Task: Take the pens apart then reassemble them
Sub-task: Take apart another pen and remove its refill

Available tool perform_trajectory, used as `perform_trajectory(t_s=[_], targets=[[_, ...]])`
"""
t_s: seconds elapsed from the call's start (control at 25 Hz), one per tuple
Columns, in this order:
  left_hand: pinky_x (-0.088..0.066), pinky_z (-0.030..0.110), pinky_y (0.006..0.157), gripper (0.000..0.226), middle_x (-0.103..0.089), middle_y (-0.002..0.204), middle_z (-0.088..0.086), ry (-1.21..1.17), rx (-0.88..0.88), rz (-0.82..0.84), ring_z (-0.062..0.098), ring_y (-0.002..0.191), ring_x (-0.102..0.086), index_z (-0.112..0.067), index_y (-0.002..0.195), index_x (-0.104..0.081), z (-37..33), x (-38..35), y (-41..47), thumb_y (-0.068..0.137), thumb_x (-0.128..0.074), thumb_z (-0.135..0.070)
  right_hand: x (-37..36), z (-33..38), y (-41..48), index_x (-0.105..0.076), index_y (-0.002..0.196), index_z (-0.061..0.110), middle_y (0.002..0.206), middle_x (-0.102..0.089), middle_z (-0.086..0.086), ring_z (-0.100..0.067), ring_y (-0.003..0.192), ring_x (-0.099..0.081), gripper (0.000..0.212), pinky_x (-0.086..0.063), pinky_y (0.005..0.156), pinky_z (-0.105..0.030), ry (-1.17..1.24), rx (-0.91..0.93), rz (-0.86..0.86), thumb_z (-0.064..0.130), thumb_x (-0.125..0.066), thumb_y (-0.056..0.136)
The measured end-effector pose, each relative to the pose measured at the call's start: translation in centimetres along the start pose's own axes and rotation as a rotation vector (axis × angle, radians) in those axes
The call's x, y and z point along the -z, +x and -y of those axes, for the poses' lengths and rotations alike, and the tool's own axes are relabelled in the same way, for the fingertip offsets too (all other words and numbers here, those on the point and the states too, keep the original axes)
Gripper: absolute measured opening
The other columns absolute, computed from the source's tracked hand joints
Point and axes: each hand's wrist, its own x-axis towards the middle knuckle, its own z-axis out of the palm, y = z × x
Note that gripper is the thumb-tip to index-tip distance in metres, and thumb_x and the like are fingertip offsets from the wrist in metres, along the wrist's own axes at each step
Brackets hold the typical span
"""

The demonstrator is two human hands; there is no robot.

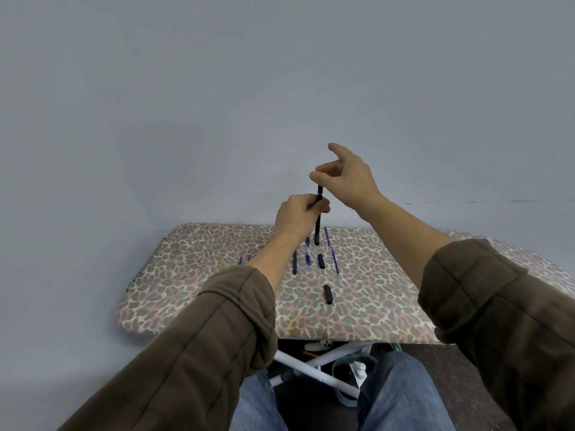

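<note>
Left hand (pixel 298 213) grips the pen (pixel 317 230) mid-barrel, upright above the table (pixel 186 275). Right hand (pixel 345 177) pinches its top end. Keep both halves in line and twist at the blue ring (pixel 320 192), no bending. On the table I count three black pieces (pixel 328 294), two thin blue refills (pixel 326 236) and two short blue bits (pixel 308 259).
</note>
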Motion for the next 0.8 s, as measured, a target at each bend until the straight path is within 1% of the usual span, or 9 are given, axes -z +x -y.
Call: perform_trajectory(t_s=[0.08, 0.16, 0.2, 0.28, 0.4, 0.52, 0.6, 0.72, 0.8], targets=[[-0.048, 0.023, 0.08, 0.023, -0.077, 0.092, -0.018, -0.004, -0.003, -0.001, 0.0, 0.098, -0.068, -0.027, 0.095, -0.079, -0.22, 0.14, 0.07, 0.1, -0.06, -0.039, -0.05, 0.03, 0.09, -0.047, 0.155, 0.022, 0.096, -0.077, 0.013, -0.006, 0.102, -0.068, 0.07, -0.049, 0.091, -0.024, -0.022, 0.022, -0.066, 0.021, -0.077, 0.091], [-0.046, 0.02, 0.077, 0.022, -0.077, 0.091, -0.019, 0.003, -0.013, -0.003, -0.004, 0.096, -0.068, -0.028, 0.095, -0.079, -0.36, 0.17, 0.2, 0.099, -0.061, -0.04, 0.0, 0.01, 0.21, -0.054, 0.15, 0.021, 0.089, -0.077, 0.014, -0.004, 0.097, -0.068, 0.062, -0.05, 0.095, -0.026, -0.037, 0.037, -0.103, 0.015, -0.075, 0.092], [-0.045, 0.019, 0.075, 0.023, -0.077, 0.091, -0.019, 0.007, -0.016, -0.005, -0.005, 0.095, -0.067, -0.027, 0.095, -0.08, -0.38, 0.18, 0.24, 0.099, -0.061, -0.04, 0.05, 0.02, 0.25, -0.055, 0.149, 0.021, 0.089, -0.077, 0.015, -0.004, 0.097, -0.068, 0.06, -0.05, 0.096, -0.026, -0.036, 0.039, -0.098, 0.013, -0.073, 0.093], [-0.046, 0.02, 0.075, 0.023, -0.077, 0.092, -0.019, 0.011, -0.013, -0.006, -0.005, 0.095, -0.067, -0.027, 0.094, -0.08, -0.28, 0.19, 0.27, 0.099, -0.061, -0.04, 0.02, -0.07, 0.24, -0.054, 0.15, 0.022, 0.095, -0.079, 0.013, -0.005, 0.105, -0.068, 0.057, -0.048, 0.097, -0.025, -0.022, 0.037, -0.055, 0.011, -0.068, 0.096], [-0.051, 0.029, 0.084, 0.024, -0.077, 0.096, -0.015, 0.007, 0.0, 0.006, 0.003, 0.099, -0.069, -0.026, 0.094, -0.08, 0.33, -0.03, 0.2, 0.1, -0.06, -0.039, 0.07, -0.27, 0.06, -0.048, 0.155, 0.021, 0.101, -0.08, 0.013, -0.008, 0.117, -0.065, 0.06, -0.044, 0.096, -0.024, -0.013, 0.011, 0.012, 0.009, -0.06, 0.097], [-0.05, 0.029, 0.086, 0.023, -0.077, 0.096, -0.015, 0.002, 0.011, 0.009, 0.005, 0.101, -0.069, -0.027, 0.094, -0.079, 0.53, -0.18, 0.06, 0.1, -0.06, -0.039, -0.03, -0.34, -0.15, -0.043, 0.158, 0.021, 0.107, -0.077, 0.012, -0.01, 0.112, -0.066, 0.069, -0.047, 0.098, -0.027, -0.008, -0.006, 0.013, 0.019, -0.069, 0.094], [-0.05, 0.028, 0.084, 0.022, -0.077, 0.095, -0.016, -0.001, 0.011, 0.003, 0.005, 0.101, -0.069, -0.028, 0.095, -0.078, 0.4, -0.12, 0.08, 0.1, -0.06, -0.039, -0.16, -0.29, -0.14, -0.045, 0.156, 0.022, 0.104, -0.076, 0.009, -0.011, 0.107, -0.068, 0.071, -0.051, 0.097, -0.029, -0.019, 0.003, -0.024, 0.022, -0.076, 0.092], [-0.047, 0.021, 0.079, 0.022, -0.077, 0.092, -0.018, -0.009, 0.004, -0.005, 0.0, 0.098, -0.068, -0.027, 0.097, -0.079, 0.19, 0.16, 0.25, 0.1, -0.06, -0.038, -0.28, -0.3, 0.19, -0.051, 0.151, 0.021, 0.093, -0.077, 0.01, -0.01, 0.102, -0.069, 0.064, -0.053, 0.099, -0.033, -0.042, 0.026, -0.059, 0.014, -0.074, 0.092], [-0.047, 0.021, 0.078, 0.022, -0.077, 0.092, -0.017, -0.007, 0.004, -0.01, 0.001, 0.098, -0.069, -0.026, 0.098, -0.079, 0.16, 0.27, 0.37, 0.1, -0.06, -0.037, -0.27, -0.29, 0.38, -0.053, 0.15, 0.022, 0.092, -0.078, 0.012, -0.009, 0.106, -0.068, 0.059, -0.052, 0.1, -0.032, -0.036, 0.024, -0.04, 0.008, -0.067, 0.095]])
